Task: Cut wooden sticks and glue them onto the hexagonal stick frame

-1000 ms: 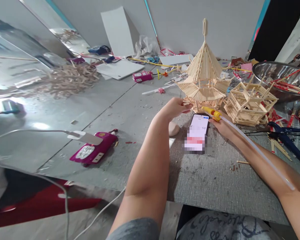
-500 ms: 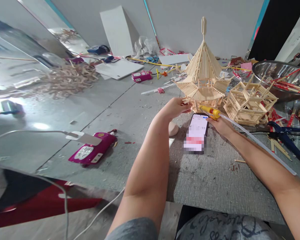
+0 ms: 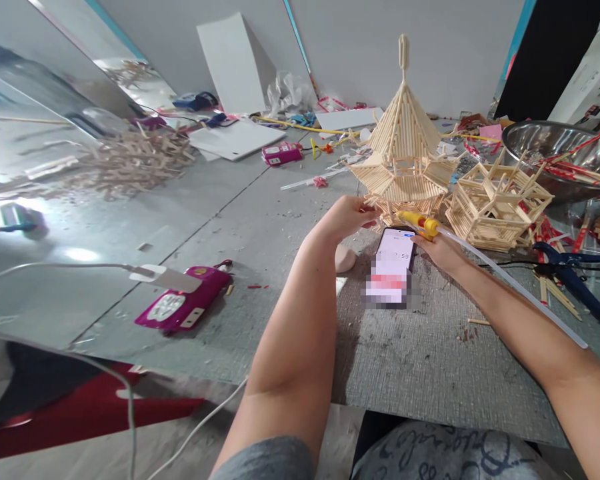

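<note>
I look down over a wide grey work surface [image 3: 420,360] littered with stick offcuts; clock directions run from its middle, twelve being the far wall. At about one o'clock stands the stick pagoda [image 3: 404,143], a tiered tower of thin wooden sticks with a steep pointed roof and a small finial. Just beside it, toward two o'clock, sits a lower open hexagonal frame [image 3: 497,203] of the same sticks, and behind that a steel bowl [image 3: 535,143] holding red-wrapped sticks. At ten o'clock lies a heap of loose sticks [image 3: 135,157]; at eight o'clock a magenta device [image 3: 185,303] on a white cable. Near the centre a phone [image 3: 394,263] lies face up. My left hand [image 3: 347,217] is curled against the lowest eave of the pagoda on its nine o'clock side, fingers closed on the edge. My right hand [image 3: 443,250] is clamped on a yellow glue gun [image 3: 417,222] fed by a long clear glue stick [image 3: 510,283], its nozzle at the pagoda's base; the hands are close but apart. I judge the pagoda very light, stiff and brittle at its joints: it should be steadied by the base tier or a thick eave corner with gentle pressure, never by the roof spire.
</note>
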A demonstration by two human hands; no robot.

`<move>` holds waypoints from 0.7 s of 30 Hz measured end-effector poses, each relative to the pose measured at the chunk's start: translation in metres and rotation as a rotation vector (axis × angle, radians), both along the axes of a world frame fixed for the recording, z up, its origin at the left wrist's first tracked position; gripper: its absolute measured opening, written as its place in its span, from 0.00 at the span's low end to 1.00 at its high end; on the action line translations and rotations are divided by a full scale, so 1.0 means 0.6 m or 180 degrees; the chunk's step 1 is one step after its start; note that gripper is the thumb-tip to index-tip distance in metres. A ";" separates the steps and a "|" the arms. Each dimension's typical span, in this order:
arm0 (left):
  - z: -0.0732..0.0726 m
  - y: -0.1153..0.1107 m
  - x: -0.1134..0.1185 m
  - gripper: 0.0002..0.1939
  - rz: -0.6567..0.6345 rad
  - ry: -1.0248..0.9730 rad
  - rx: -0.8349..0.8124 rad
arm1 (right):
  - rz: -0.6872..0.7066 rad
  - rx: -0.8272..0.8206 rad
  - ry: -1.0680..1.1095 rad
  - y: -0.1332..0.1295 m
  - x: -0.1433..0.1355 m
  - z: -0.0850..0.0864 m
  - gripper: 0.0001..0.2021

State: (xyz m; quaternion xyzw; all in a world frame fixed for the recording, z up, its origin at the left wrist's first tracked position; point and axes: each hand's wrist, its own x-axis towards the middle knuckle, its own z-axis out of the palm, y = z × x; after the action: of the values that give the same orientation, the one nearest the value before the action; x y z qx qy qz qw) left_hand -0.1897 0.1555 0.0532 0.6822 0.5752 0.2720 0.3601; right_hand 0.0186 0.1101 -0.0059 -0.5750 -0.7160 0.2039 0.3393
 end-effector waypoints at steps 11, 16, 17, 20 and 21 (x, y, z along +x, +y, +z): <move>0.003 -0.001 0.001 0.06 0.0068 0.0136 -0.0052 | 0.0142 0.0006 0.0257 0.017 0.007 -0.018 0.19; 0.004 -0.003 0.004 0.09 0.0065 0.0190 -0.0053 | 0.0210 0.0011 0.0411 0.015 0.005 -0.014 0.19; 0.004 -0.004 0.004 0.09 0.0055 0.0219 -0.0052 | 0.0191 0.0014 0.0417 0.013 0.005 -0.013 0.19; 0.003 -0.002 0.004 0.10 0.0050 0.0302 -0.0047 | 0.0148 0.0005 0.0408 0.010 0.005 -0.010 0.19; 0.003 -0.002 0.004 0.10 0.0044 0.0322 -0.0040 | 0.0140 -0.0014 0.0397 0.010 0.005 -0.010 0.20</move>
State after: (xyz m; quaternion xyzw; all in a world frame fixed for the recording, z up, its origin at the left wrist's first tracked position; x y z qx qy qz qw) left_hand -0.1872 0.1543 0.0548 0.6889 0.5991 0.2360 0.3330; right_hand 0.0219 0.1164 -0.0119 -0.5461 -0.7055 0.2483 0.3774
